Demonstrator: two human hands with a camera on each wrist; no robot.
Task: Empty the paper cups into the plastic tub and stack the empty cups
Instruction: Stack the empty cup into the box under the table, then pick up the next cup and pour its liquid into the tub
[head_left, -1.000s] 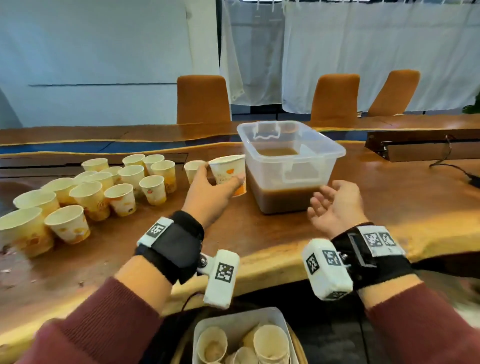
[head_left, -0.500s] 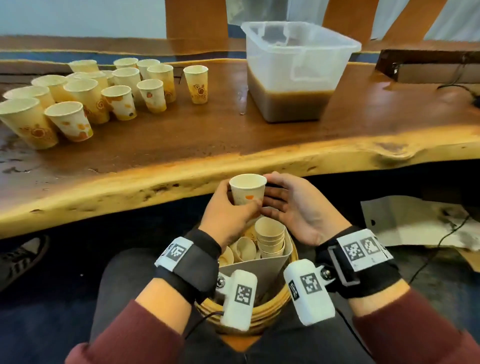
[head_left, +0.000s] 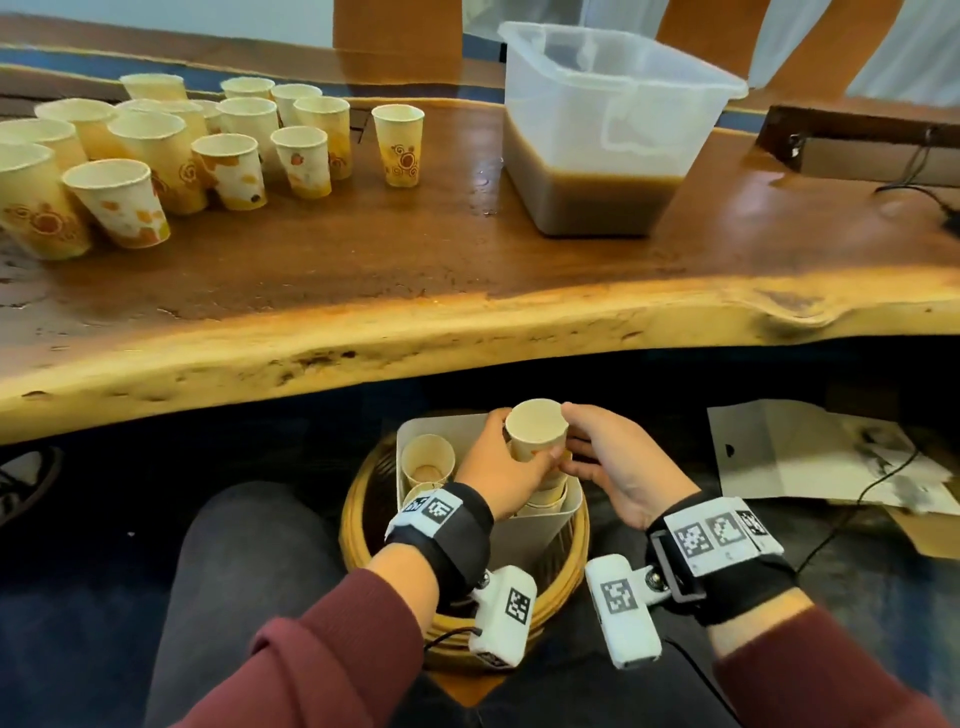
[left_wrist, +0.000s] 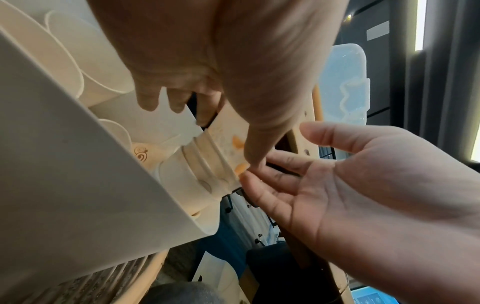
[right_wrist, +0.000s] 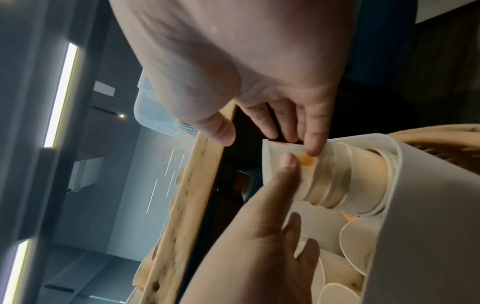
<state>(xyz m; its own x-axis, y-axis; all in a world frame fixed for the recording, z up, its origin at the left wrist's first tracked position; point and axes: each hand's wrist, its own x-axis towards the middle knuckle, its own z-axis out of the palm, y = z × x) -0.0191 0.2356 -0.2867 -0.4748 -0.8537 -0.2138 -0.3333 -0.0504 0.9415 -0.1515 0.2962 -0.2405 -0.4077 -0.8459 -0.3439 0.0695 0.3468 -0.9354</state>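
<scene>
A: How is the cup (head_left: 536, 431) held?
B: It is gripped by the left hand (head_left: 498, 467) atop the stack (right_wrist: 335, 185) in the box (head_left: 535, 530); the right hand (head_left: 618, 467), fingers straight, touches it.
A: And the tub (head_left: 613, 104)?
B: Seen at the surface's (head_left: 415, 291) far edge.

Glossy varnished wood with a rough live edge on the table (head_left: 467, 270), translucent smooth plastic for the tub (head_left: 613, 104), matt printed paper for the cups (head_left: 228, 171), woven wicker around the basket (head_left: 358, 519).
</scene>
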